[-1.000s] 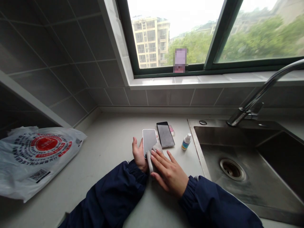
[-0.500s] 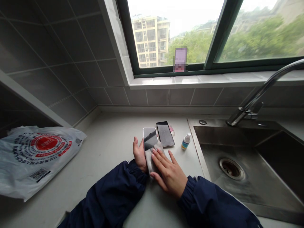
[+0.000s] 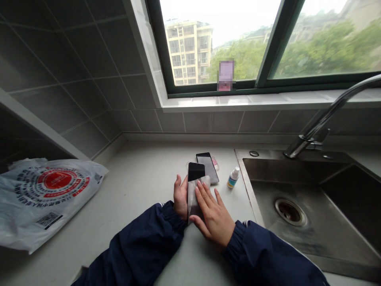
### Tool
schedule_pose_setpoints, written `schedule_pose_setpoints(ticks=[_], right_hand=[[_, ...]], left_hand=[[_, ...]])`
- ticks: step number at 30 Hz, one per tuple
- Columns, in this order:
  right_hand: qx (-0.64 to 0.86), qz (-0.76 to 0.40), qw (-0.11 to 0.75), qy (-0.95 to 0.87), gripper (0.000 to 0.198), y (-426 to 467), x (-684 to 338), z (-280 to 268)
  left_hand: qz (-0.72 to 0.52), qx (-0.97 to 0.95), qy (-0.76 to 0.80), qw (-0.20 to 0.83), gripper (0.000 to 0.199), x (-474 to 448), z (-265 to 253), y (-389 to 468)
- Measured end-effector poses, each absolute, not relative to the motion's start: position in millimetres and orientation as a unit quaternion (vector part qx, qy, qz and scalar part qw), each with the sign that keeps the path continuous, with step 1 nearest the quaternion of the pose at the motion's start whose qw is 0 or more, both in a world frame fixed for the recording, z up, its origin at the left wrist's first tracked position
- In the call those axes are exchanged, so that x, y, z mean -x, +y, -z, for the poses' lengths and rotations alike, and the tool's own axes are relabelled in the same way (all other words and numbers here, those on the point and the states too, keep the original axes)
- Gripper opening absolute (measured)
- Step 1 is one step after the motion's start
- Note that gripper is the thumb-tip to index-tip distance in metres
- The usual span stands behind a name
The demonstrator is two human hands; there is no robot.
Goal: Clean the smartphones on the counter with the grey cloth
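Note:
My left hand is closed around the edge of a smartphone, dark screen up, its thumb along the left side. Across the lower part of that screen lies a thin, pale wipe. My right hand rests flat on the wipe with its fingers stretched out, pressing it to the glass. Behind the held phone, a second dark phone lies on the counter, partly covered. A small white spray bottle with a blue and yellow label stands upright to the right.
A steel sink with a chrome faucet takes up the right side. On the left, a white plastic bag with red and black print lies on the white counter. A tiled wall and window rise behind.
The held phone has shifted right with my left hand and now overlaps the second phone. The wipe has moved slightly right too; my right hand stays nearly in place.

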State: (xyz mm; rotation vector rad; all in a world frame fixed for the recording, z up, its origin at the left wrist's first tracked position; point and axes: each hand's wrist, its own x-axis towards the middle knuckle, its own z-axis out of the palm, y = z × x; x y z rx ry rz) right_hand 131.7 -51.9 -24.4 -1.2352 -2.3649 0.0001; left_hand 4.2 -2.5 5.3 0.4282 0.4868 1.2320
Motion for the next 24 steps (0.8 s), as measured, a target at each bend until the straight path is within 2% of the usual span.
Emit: schedule_pose_setpoints(ticks=[11, 17, 24], right_hand=[[0.497, -0.012, 0.294, -0.816, 0.077, -43.6, -138.2, 25.2], [0.508, 0.001, 0.363, -0.781, 0.076, -42.9, -139.1, 20.0], [0.517, 0.003, 0.386, -0.764, 0.077, -42.9, -140.4, 15.1]], left_hand=[[-0.500, -0.261, 0.185, 0.804, 0.069, -11.1, 0.0, -11.7], [-0.477, -0.373, 0.156, 0.781, 0.068, -10.0, 1.7, -16.6], [-0.480, -0.419, 0.162, 0.754, 0.062, -9.1, -2.5, -21.4]])
